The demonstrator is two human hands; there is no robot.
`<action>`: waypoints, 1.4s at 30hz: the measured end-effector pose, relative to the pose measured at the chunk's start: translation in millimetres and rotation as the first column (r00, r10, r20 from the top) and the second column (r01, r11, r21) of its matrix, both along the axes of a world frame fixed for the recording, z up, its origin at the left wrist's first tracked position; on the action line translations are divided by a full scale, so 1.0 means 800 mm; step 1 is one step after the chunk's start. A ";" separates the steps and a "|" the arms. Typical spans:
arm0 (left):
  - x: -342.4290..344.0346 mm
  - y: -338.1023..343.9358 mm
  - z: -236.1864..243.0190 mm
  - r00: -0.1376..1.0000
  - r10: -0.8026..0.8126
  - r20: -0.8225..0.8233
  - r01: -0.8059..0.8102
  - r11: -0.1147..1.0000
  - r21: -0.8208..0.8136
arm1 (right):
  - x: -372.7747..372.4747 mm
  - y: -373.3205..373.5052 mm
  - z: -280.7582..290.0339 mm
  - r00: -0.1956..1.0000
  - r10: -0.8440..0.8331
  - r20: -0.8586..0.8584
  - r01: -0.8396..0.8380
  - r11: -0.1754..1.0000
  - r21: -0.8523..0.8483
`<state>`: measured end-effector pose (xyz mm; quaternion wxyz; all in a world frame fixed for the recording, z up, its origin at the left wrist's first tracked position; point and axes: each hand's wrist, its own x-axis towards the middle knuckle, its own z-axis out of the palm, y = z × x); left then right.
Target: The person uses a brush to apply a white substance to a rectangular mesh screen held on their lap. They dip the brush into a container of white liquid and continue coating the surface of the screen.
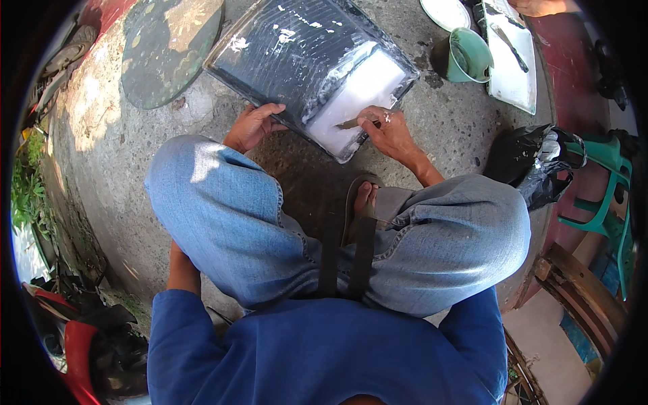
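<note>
The black tray (pixel 270 74), its top cut off, is beyond the knees (pixel 196 182). The left hand (pixel 256 126) grips its edge; the right hand's (pixel 393 135) fingers pinch a half-hidden scraper (pixel 349 124). Concrete floor (pixel 449 125) separates tray and bucket (pixel 471 59).

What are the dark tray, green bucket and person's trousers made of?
Dark tray: perhaps plastic or coated wood; the dull, streaky surface leaves it open. Green bucket: likely plastic, smooth with slight sheen, thin-walled. Trousers: apparently matte denim, faded blue, with stitched seams.
</note>
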<state>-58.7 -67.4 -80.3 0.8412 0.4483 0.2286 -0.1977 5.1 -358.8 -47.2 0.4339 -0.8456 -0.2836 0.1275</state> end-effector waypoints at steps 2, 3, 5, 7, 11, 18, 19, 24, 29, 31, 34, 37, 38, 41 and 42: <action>0.000 0.002 -0.004 1.000 0.000 -0.001 0.000 1.000 -0.012 | 0.009 -0.005 0.003 0.997 -0.040 -0.064 0.035 0.996 -0.078; 0.002 0.002 -0.005 1.000 -0.004 -0.007 0.004 1.000 0.004 | 0.012 -0.006 0.002 0.989 -0.137 -0.058 0.134 0.990 -0.050; 0.002 0.002 -0.005 1.000 -0.008 -0.014 0.009 1.000 0.019 | 0.013 -0.009 0.000 0.971 -0.234 -0.056 0.233 0.972 -0.021; 0.001 0.003 -0.008 1.000 -0.014 0.005 0.014 1.000 -0.004 | 0.015 -0.013 0.003 0.990 -0.142 -0.007 0.142 0.990 0.010; 0.000 0.005 -0.005 1.000 0.003 -0.026 -0.002 1.000 0.014 | 0.037 -0.025 0.018 0.947 -0.321 0.018 0.320 0.939 -0.125; 0.000 0.002 0.003 1.000 0.005 -0.028 -0.004 1.000 0.025 | 0.050 -0.031 0.016 0.966 -0.253 0.047 0.256 0.963 -0.080; -0.001 0.003 0.002 0.999 0.018 -0.035 -0.017 0.999 0.027 | 0.060 -0.036 0.014 0.953 -0.272 0.134 0.281 0.958 -0.052; 0.002 0.000 -0.002 1.000 0.015 -0.021 -0.014 0.999 0.038 | 0.053 -0.035 0.008 0.943 -0.152 0.294 0.177 0.982 -0.061; 0.001 0.000 -0.001 0.999 0.011 -0.039 -0.008 0.998 0.062 | 0.084 -0.036 0.015 0.909 -0.282 0.307 0.309 0.950 -0.042; 0.000 -0.003 0.002 0.999 0.031 -0.005 -0.031 0.998 0.050 | 0.075 -0.031 0.011 0.914 -0.200 0.353 0.245 0.965 -0.088; -0.001 0.000 0.008 1.000 0.015 -0.007 -0.015 0.998 0.055 | 0.068 -0.022 0.014 0.933 -0.072 0.352 0.105 0.992 -0.077; 0.003 -0.003 0.001 1.000 0.001 0.005 -0.002 0.998 0.060 | 0.087 -0.026 0.027 0.919 -0.191 0.343 0.231 0.970 -0.078; 0.005 -0.007 -0.003 1.000 -0.008 0.008 0.008 0.999 0.051 | 0.090 -0.034 0.023 0.917 -0.197 0.348 0.240 0.967 -0.086; 0.001 -0.002 0.004 1.000 0.014 -0.004 -0.014 0.999 0.039 | 0.083 -0.025 0.019 0.904 -0.123 0.408 0.185 0.976 -0.115; 0.002 -0.002 0.005 1.000 0.019 0.003 -0.019 0.998 0.058 | 0.074 -0.024 0.017 0.905 -0.122 0.408 0.182 0.977 -0.112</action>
